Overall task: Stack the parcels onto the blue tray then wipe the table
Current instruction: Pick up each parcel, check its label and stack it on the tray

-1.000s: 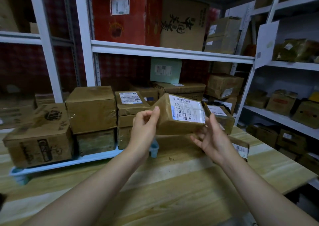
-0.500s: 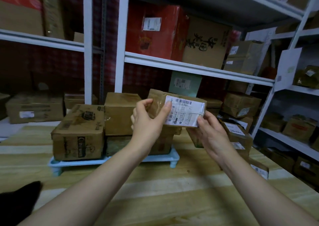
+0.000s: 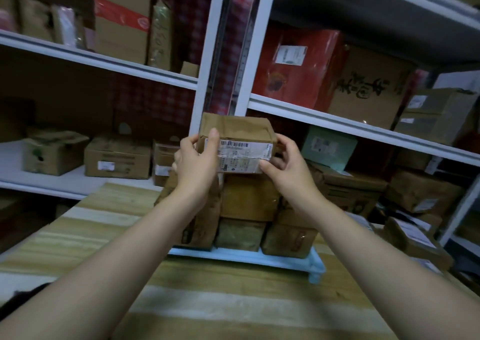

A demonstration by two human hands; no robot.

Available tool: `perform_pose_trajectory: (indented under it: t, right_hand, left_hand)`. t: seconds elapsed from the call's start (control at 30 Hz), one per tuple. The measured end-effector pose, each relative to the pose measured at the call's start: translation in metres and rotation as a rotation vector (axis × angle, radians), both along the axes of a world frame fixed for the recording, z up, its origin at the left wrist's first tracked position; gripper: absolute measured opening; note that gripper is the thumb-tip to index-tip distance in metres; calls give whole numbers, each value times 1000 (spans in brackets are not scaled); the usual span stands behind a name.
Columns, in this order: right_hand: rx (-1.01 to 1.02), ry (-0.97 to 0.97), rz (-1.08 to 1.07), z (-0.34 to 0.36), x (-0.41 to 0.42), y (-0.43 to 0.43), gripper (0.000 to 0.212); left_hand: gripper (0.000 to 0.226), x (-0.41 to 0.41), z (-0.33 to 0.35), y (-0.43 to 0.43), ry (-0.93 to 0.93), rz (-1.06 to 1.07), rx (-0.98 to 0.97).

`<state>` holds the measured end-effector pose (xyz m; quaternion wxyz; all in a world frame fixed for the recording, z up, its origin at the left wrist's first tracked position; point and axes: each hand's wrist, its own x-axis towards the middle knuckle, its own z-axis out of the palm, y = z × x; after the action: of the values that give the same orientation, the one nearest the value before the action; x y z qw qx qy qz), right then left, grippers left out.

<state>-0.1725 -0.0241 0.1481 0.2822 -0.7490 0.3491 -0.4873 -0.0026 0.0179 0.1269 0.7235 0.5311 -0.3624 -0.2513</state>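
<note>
— What's around you?
— White metal shelving (image 3: 337, 124) fills the view ahead of me, with two white uprights (image 3: 206, 75) close together in the middle.
— What's on it?
— Cartons, mostly. On the right, a big red box (image 3: 298, 67) stands beside a brown carton with black characters (image 3: 368, 90), and a pale green box (image 3: 330, 146) sits on the level below. On my left, the lower shelf (image 3: 78, 181) carries a labelled brown carton (image 3: 118, 155) and a crumpled one (image 3: 53, 151). Higher up stands a carton with red tape (image 3: 122, 17).
— And behind?
— A red chequered backing (image 3: 150, 103). The light is dim and cool. The table (image 3: 233, 300) has a pale, striped wooden top.
</note>
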Motion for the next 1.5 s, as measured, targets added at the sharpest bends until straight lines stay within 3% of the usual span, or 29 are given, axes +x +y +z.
perform_pose_trajectory:
  t: [0.1,0.3,0.4,0.57,0.77,0.97,1.2,1.33,1.5]
  right_hand:
    - [-52,118,-21,8,33,-13,63]
    - [-68,336,-113,4,89,-30,55]
    - [-132,546,-195,-1,103,-40,64]
    - [-147,869,-288,-5,115,-54,49]
    - [-121,883,-371,3,130,-64,50]
    - [-84,960,-426,-1,138,-63,37]
    - [-92,958,-365,-5,131,-56,46]
    - [-156,845,-348,-5,113,-51,47]
    - [-266,564,-425,-7,63,-43,32]
  left_hand:
    - [62,32,-1,-10,-21,127,65]
    - [57,82,-9,-34,31,193,103]
    - [51,95,-16,-43,44,180,106]
    - [45,101,-24,-49,68,100,168]
    - [45,109,-30,-57,65,74,178]
    - [49,104,-36,-62,-12,52,222]
    - [61,100,-36,-62,-65,59,270]
    - [66,83,-29,-53,-288,271,334]
    - [49,26,-13,-31,-467,404,114]
